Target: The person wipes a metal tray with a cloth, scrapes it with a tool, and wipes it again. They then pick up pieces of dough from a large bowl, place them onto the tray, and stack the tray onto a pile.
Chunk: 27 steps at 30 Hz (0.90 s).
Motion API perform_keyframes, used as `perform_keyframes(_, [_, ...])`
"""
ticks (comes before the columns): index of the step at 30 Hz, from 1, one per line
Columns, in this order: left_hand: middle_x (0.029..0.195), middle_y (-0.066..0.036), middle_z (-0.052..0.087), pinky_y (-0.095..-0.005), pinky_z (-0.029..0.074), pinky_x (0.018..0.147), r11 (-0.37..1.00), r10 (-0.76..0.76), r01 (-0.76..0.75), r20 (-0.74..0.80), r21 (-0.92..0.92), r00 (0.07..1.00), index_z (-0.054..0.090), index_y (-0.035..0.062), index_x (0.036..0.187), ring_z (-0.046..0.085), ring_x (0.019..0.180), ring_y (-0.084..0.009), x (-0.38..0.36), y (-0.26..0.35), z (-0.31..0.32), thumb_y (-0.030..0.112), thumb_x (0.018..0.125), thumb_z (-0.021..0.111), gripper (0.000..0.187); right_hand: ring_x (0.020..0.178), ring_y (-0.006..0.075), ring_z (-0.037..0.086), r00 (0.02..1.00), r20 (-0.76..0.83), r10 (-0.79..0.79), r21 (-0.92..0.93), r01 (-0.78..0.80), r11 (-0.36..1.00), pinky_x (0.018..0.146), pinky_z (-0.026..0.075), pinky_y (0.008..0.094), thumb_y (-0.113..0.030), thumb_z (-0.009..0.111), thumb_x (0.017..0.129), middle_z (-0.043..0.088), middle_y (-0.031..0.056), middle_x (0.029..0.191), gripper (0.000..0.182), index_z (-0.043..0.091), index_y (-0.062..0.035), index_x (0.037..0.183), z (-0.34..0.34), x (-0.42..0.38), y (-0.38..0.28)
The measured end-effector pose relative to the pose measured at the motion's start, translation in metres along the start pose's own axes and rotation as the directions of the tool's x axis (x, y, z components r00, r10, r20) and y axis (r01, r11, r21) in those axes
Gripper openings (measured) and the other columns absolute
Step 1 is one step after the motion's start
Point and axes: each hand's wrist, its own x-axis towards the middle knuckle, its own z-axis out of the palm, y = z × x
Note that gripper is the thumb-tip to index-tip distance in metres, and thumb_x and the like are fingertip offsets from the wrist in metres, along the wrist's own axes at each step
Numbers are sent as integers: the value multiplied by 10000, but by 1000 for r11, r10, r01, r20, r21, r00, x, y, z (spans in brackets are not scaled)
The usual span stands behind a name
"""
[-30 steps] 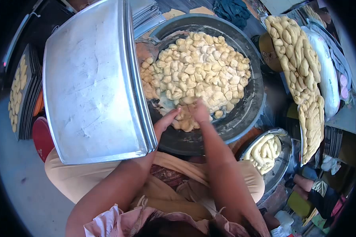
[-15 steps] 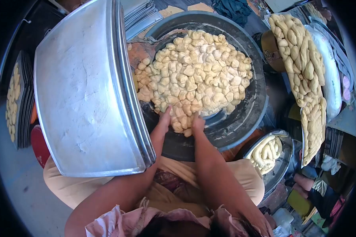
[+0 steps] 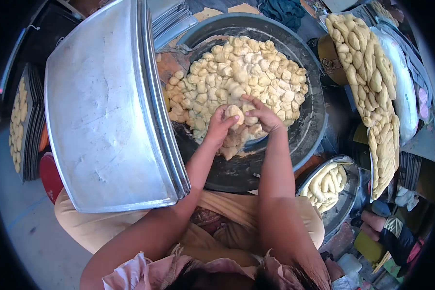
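A big heap of pale dough pieces fills much of the wide dark basin in front of me. Over the near side of the heap, my left hand grips a dough piece, its thumb pressed on the side. Close beside it, my right hand curls around another dough piece, with one finger raised. Below both hands, more dough lies in shadow and slightly blurred, so its separate pieces are hard to make out.
Large metal trays stand stacked at my left, overlapping the basin's edge. A smaller tub at the right contains thick dough ropes. Farther right, twisted dough covers a long tray. A person's legs show at lower right.
Both hands have moved up and forward from the near edge of the heap, the right also rightward. They were spread around a cluster of dough; now they grip dough pieces close together.
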Motion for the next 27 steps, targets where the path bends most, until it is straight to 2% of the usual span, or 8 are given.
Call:
perform_keyframes(3, [887,1,595,-258,446,590,983,-151,170,-222,72,963,522,1,1191,542,699,-116,-14,-6,-13,176,868,698,408,1032,193,567,960,-271,-74,-388,-38,921,911,438,320,-255,725,814,599,121,1121,543,535,-29,1270,-3,6,-37])
perform_keyframes(8, [727,-12,568,-278,428,567,854,25,197,-415,482,909,629,23,991,523,622,-112,-31,-75,-94,288,892,667,286,1171,270,486,744,-612,-268,-146,227,963,1013,359,384,-364,727,813,564,119,1238,550,579,-80,1261,-43,52,-2])
perform_keyframes(11, [752,-36,593,-285,446,608,802,150,170,-468,573,871,636,23,977,544,649,-132,-31,-109,-135,298,902,649,286,1236,329,433,418,-623,-661,-781,-299,548,1007,373,435,-359,726,798,456,148,1361,495,616,-97,1203,-19,79,77])
perform_keyframes(13, [854,-38,610,-268,449,659,900,-270,395,-478,182,836,620,19,1003,547,721,-117,-35,-72,-118,278,917,632,273,1268,343,390,578,-570,-584,-819,-456,349,1008,373,482,-325,737,774,347,168,1429,471,615,-95,1166,28,55,89])
perform_keyframes(16, [938,-151,628,-346,489,757,790,-137,348,-408,505,903,636,6,1037,599,862,-222,-28,-79,-116,284,875,683,325,1154,297,497,789,-430,-440,-894,-305,327,932,472,480,-205,701,816,489,167,1280,394,581,-66,1165,48,33,91])
perform_keyframes(20, [1024,-116,606,-336,496,764,855,119,-16,-165,519,979,597,16,1127,587,929,-207,-30,-80,-77,271,891,678,357,775,171,650,964,-266,9,112,22,993,631,598,300,-41,607,873,623,88,961,299,561,-29,1168,15,32,55])
perform_keyframes(24, [1040,-56,602,-293,489,801,977,-209,213,-117,27,971,555,32,1212,591,929,-164,-36,-26,-27,257,912,655,388,795,158,639,914,91,396,-214,-371,904,675,577,306,-135,673,853,637,54,942,354,566,-24,1172,30,10,-9])
perform_keyframes(27, [1088,-67,578,-286,482,818,892,-435,422,50,163,899,598,37,1165,589,958,-165,-27,-27,-48,249,906,657,339,801,167,641,971,-234,-55,-563,-89,821,736,545,313,-251,701,838,644,38,915,404,586,-38,1163,0,38,9])
